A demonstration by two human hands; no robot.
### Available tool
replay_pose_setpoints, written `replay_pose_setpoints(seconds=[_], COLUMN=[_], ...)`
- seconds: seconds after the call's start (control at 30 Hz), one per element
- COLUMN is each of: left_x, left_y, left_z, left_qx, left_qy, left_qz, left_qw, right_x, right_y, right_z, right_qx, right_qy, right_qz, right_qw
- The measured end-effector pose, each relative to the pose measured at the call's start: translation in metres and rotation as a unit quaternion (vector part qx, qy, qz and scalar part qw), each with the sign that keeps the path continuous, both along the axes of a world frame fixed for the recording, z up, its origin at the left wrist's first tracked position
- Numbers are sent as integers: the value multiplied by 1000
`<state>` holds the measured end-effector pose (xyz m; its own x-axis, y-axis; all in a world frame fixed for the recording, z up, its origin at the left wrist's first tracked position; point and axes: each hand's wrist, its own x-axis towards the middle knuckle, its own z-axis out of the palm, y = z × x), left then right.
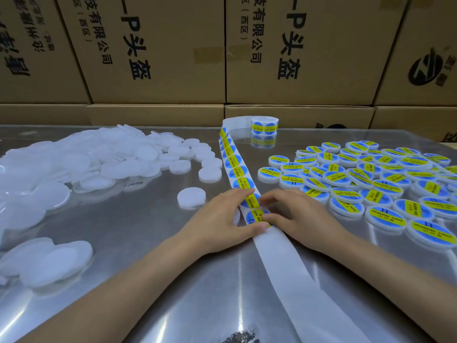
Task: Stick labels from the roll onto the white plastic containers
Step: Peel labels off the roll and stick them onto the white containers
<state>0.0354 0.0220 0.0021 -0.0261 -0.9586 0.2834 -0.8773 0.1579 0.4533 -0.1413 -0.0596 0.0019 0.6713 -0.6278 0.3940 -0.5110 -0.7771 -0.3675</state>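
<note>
A strip of round blue-and-yellow labels (235, 164) runs from the roll (265, 125) at the back down to my hands, and bare white backing (284, 263) trails toward me. My left hand (220, 219) lies across the strip, fingers and thumb pressing it to the table. My right hand (299, 214) pinches the right edge of the nearest label (254, 216) between thumb and fingers. One unlabelled white container (191, 198) sits just left of my left hand. A white sliver shows under my left hand; what it is cannot be told.
A heap of plain white containers (74, 167) covers the left of the shiny metal table (138, 243). Several labelled containers (385, 184) spread over the right. Stacked cardboard boxes (160, 58) wall off the back.
</note>
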Motion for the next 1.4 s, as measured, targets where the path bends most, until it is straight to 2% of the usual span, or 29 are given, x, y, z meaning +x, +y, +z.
replay_pose_setpoints(seconds=[0.07,0.27,0.43,0.63,0.73,0.87,0.97,1.07,1.13,1.23,1.4], left_x=[0,6,6,6,4,13,22,31,36,38,22], left_y=[-1,-2,-3,-4,-1,1,5,8,9,10,8], left_z=[-1,3,1,1,7,9,14,24,29,31,28], left_qx=[5,4,-28,-22,6,78,52,47,62,47,-87], left_qy=[6,45,56,21,-9,4,3,-104,-139,-106,3], left_qz=[20,-7,-18,-26,-53,-48,-60,3,57,75,-14], left_qw=[1000,999,998,999,999,996,997,993,987,990,996], right_x=[1,5,6,7,7,7,7,8,10,13,10], right_y=[-1,0,3,13,18,24,27,29,29,29,27], right_z=[-1,-2,-2,7,14,25,28,28,27,23,20], right_qx=[2,47,-9,-45,41,212,285,327,349,384,465], right_qy=[0,-9,-6,-95,-200,-322,-343,-334,-337,-332,-328], right_qz=[8,31,10,14,30,55,71,67,69,63,66], right_qw=[1000,998,1000,994,978,921,892,881,872,859,820])
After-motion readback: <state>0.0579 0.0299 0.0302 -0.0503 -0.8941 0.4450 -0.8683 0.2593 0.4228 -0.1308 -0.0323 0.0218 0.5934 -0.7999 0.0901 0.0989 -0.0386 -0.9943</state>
